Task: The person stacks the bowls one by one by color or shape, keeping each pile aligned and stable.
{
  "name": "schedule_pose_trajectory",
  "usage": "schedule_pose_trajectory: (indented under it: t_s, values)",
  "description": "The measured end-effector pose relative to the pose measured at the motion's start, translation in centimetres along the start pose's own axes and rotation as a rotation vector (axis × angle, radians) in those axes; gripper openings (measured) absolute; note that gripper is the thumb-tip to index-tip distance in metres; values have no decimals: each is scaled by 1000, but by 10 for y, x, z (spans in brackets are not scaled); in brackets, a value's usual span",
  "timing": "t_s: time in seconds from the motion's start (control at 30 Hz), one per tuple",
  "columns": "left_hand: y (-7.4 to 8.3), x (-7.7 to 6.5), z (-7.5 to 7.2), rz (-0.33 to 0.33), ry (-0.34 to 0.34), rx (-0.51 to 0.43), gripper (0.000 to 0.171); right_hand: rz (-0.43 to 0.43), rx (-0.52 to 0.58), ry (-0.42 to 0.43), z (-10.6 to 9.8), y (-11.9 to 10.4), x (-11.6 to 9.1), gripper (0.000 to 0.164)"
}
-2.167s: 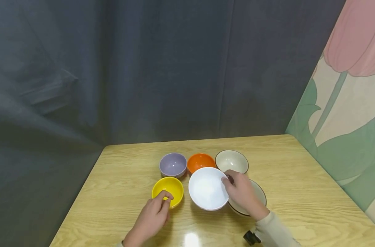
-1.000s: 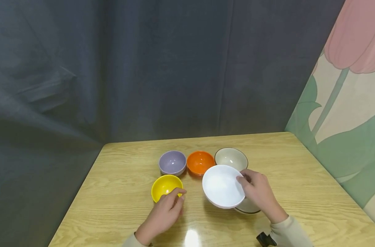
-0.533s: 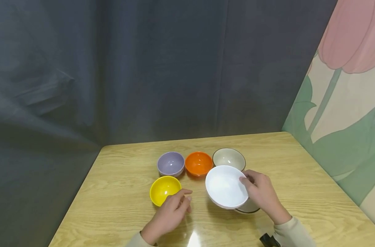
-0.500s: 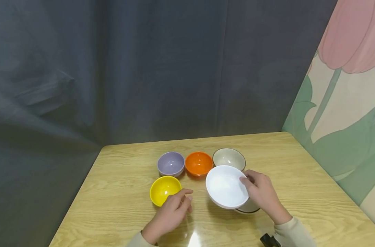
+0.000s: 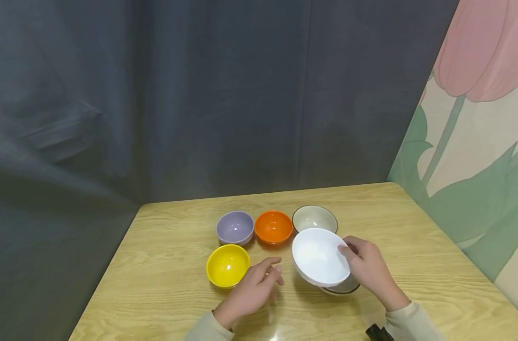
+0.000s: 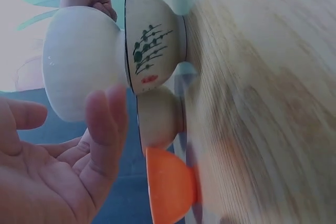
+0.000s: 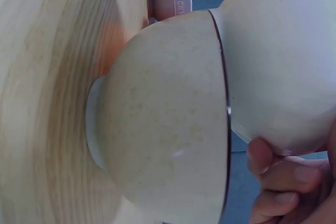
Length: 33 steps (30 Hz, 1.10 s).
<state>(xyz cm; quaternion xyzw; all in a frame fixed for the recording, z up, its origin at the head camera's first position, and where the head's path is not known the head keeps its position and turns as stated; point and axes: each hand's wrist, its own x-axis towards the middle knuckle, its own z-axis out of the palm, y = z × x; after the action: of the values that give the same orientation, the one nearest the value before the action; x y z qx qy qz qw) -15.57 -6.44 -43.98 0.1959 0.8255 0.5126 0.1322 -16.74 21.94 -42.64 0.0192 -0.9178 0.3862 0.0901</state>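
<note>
My right hand (image 5: 371, 270) pinches the right rim of a white bowl (image 5: 320, 258), thumb inside it. The bowl is held tilted, its inside facing me. Under it stands a larger cream bowl (image 5: 347, 287) with a dark rim, mostly hidden in the head view. The left wrist view shows a painted green sprig and red mark on that cream bowl (image 6: 152, 48), with the white bowl's foot just over its opening. My left hand (image 5: 254, 289) hovers left of the white bowl, fingers loosely extended and holding nothing. The head view shows a gap between them.
A yellow bowl (image 5: 227, 266) stands left of my left hand. Behind are a purple bowl (image 5: 235, 229), an orange bowl (image 5: 273, 228) and another dark-rimmed cream bowl (image 5: 314, 218), side by side. A dark curtain (image 5: 224, 94) closes off the wooden table's (image 5: 156, 284) far side.
My right hand has carried the white bowl rightward, over the front cream bowl. My left hand has moved right, away from the yellow bowl, and its fingers have loosened.
</note>
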Motion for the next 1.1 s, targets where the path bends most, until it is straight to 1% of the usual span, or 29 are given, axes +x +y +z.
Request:
schedule_pose_trajectory:
  t_s: [0.13,0.27,0.33,0.47,0.57,0.67,0.83,0.97,1.1]
  values:
    - [5,10,4,-17,-6,-28,56,-3,6,0,0,2,-2,28]
    - [12,21,9,-41,-28,-73,57,-13,4,3,-2,4,-3,30]
    - [14,25,13,-40,-41,-100,56,-19,-2,9,-3,6,-4,31]
    - [15,32,21,-6,-46,-137,50,-31,-15,16,-4,10,-5,33]
    - [15,36,27,5,-40,-170,45,-20,-24,9,-4,14,-5,35]
    - [15,39,33,-2,-37,-190,44,0,-37,-3,-4,17,-5,37]
    - [16,45,39,-3,-23,-155,45,9,-42,-9,-4,18,-5,38]
    - [18,47,41,6,-10,-107,43,17,-32,-9,-4,18,-5,38]
    - [19,47,42,-4,3,-58,38,39,-29,-19,-1,18,-5,38]
